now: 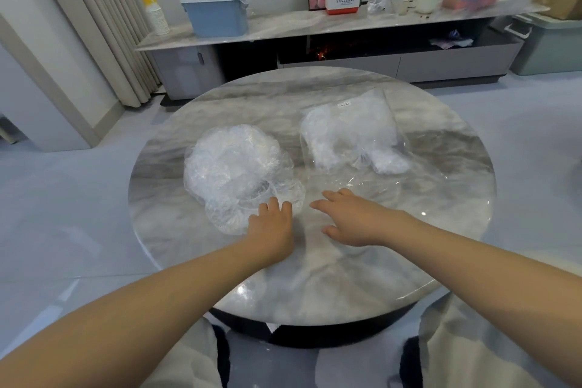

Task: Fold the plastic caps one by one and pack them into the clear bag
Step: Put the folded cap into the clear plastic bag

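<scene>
A loose pile of crinkled clear plastic caps lies on the left half of the round marble table. To its right lies the clear bag, holding several folded white caps, its open mouth toward me. My left hand rests palm down at the near edge of the pile, fingertips touching the nearest cap. My right hand hovers palm down with fingers spread, just in front of the bag's mouth, holding nothing.
Behind the table runs a long low marble cabinet carrying a blue lidded bin, stacked paper cups, a Panasonic box and bagged items. A grey-green crate stands at far right. My knees are under the table's near edge.
</scene>
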`<state>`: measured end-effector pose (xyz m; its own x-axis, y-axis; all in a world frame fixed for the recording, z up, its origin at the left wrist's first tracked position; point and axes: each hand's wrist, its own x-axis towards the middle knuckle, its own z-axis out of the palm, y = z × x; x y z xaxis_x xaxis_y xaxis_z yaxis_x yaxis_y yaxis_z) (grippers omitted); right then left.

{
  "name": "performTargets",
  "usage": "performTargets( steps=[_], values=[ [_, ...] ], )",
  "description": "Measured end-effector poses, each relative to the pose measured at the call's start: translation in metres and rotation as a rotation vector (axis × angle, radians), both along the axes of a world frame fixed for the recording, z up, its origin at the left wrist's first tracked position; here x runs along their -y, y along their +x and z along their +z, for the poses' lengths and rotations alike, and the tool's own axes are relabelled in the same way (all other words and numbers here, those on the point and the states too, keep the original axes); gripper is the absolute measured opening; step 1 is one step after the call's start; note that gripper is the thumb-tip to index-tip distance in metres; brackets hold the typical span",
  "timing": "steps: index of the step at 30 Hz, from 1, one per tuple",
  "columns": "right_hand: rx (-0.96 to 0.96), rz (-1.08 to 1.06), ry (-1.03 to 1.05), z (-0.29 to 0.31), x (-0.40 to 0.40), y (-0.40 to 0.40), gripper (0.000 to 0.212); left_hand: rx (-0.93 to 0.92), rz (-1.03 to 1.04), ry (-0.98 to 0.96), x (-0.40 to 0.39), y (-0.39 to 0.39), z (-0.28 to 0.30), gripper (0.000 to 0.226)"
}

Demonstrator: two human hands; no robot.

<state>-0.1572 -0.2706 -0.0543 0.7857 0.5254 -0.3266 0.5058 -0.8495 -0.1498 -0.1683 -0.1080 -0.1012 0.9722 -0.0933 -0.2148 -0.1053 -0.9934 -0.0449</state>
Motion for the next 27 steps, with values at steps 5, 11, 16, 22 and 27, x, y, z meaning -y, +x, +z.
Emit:
performTargets(
  steps=[5,11,16,22,27],
  values=[
    [0.027,0.072,-0.01,-0.015,-0.012,-0.003,0.052,0.051,0.012,-0.02,-0.017,-0.004,-0.008,0.032],
    [0.062,0.096,0.016,-0.016,-0.013,-0.003,0.059,0.064,-0.071,-0.165,-0.027,-0.007,-0.006,0.017],
    [0.133,0.141,0.019,-0.017,-0.011,-0.003,0.064,0.101,-0.169,-0.372,-0.02,-0.029,0.001,0.014],
    [0.105,0.198,-0.004,-0.02,-0.001,-0.006,0.041,0.002,-0.18,-0.635,-0.015,-0.055,0.01,0.002],
    [-0.014,0.072,0.135,-0.016,0.007,-0.014,0.026,-0.033,-0.252,-0.513,-0.025,-0.064,0.003,0.056]
  ],
)
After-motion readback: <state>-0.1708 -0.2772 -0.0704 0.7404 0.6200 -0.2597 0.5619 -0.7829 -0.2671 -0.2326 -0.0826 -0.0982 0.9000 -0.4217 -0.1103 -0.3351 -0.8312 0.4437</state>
